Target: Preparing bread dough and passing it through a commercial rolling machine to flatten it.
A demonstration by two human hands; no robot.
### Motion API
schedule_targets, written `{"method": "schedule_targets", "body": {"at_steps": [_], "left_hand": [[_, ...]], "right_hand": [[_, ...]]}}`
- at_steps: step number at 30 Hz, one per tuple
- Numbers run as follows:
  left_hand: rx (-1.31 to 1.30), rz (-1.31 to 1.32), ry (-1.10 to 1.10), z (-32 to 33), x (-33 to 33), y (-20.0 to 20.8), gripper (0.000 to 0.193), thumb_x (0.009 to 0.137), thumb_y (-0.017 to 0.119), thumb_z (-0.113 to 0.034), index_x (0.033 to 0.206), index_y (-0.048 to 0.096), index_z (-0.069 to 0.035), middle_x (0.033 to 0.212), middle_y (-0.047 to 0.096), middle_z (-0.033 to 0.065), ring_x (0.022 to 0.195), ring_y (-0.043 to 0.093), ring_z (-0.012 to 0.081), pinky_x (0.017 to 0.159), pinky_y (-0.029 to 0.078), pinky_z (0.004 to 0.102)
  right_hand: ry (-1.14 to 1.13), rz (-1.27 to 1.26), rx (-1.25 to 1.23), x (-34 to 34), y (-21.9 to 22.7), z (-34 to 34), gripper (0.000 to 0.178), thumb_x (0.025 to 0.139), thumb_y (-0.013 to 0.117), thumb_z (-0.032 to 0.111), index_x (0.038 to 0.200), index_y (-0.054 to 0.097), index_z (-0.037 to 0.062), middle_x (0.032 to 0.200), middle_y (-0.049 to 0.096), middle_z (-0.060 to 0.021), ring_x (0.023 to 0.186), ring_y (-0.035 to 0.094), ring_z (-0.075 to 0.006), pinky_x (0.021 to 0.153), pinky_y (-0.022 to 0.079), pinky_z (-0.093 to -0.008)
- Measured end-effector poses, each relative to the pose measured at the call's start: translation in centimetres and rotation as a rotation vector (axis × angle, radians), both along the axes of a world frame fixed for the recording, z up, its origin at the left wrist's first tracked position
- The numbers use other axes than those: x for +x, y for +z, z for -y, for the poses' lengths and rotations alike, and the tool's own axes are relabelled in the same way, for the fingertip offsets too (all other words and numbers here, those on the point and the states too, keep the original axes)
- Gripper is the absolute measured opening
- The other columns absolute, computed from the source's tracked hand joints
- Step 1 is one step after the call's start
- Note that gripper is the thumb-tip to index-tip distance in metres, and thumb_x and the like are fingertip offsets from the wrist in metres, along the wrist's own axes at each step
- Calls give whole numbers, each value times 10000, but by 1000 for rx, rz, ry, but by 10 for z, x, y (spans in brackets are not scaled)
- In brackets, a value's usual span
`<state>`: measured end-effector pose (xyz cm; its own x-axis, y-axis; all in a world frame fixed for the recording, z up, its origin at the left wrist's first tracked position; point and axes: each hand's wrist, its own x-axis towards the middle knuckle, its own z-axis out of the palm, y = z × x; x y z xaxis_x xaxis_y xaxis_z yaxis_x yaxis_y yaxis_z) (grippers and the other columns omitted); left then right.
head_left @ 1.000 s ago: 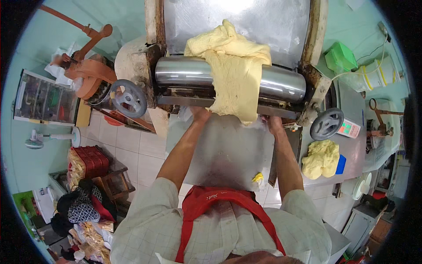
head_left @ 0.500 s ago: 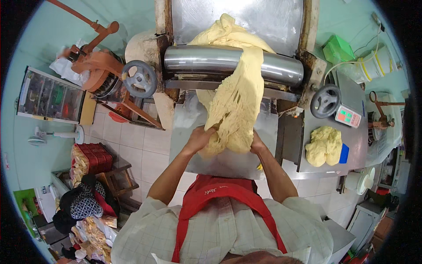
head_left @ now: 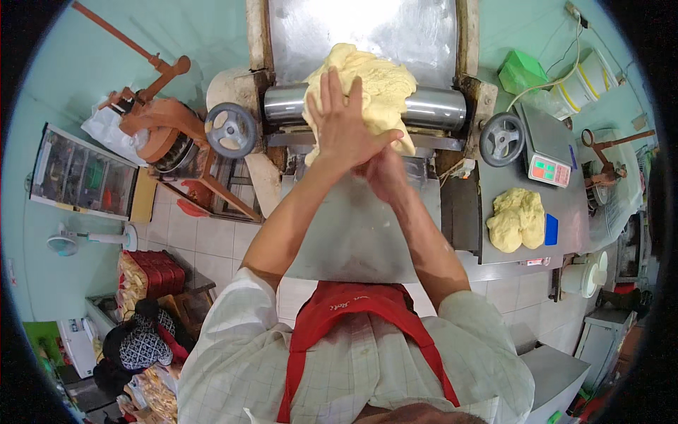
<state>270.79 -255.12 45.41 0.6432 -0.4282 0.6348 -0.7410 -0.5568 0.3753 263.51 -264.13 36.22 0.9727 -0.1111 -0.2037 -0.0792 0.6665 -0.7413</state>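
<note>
A big pale-yellow lump of dough (head_left: 381, 81) lies bunched over the steel roller (head_left: 436, 108) of a dough sheeter. My left hand (head_left: 345, 134) presses on the dough's near side, fingers spread and palm flat against it. Just below and to the right, my right hand (head_left: 387, 175) is at the dough's lower edge. Its fingers are hidden behind the left hand and the dough. Beneath my forearms stretches the sheeter's bare metal tray (head_left: 353, 237).
Handwheels flank the roller, one on the left (head_left: 230, 131) and one on the right (head_left: 502, 139). A side table on the right holds another dough lump (head_left: 516, 220), a blue scraper (head_left: 551, 230) and a digital scale (head_left: 548, 169). Another person (head_left: 145, 343) is at the lower left.
The long dough sheet hanging toward me has been folded up onto the roller in a lump. Both hands have moved up and forward, and the left one has opened flat on the dough.
</note>
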Motion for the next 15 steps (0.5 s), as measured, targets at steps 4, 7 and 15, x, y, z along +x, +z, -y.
{"method": "schedule_targets", "body": {"at_steps": [4,7,15], "left_hand": [[61,190,-61,30,32,-12,760,676,887,-476,1245,664,-25,1332,578,236,1236,567,386,1101,405,500],[87,104,-64,60,57,0,678,690,860,-459,1197,676,-49,1175,657,197,1146,615,353,1040,438,485],[131,33,-25,91,116,2,540,731,813,-443,1086,685,-57,969,700,160,1011,659,326,989,433,461]], "right_hand": [[59,-119,-96,-53,-26,-16,477,1113,382,477,1348,569,107,992,683,-58,813,629,-162,740,499,-334],[121,-310,-92,-98,-77,-9,466,1097,427,463,1273,621,77,943,684,-54,801,627,-147,748,507,-324],[77,-415,-214,-154,-109,-12,510,1039,522,519,1212,664,62,974,671,-56,848,612,-161,750,493,-324]]}}
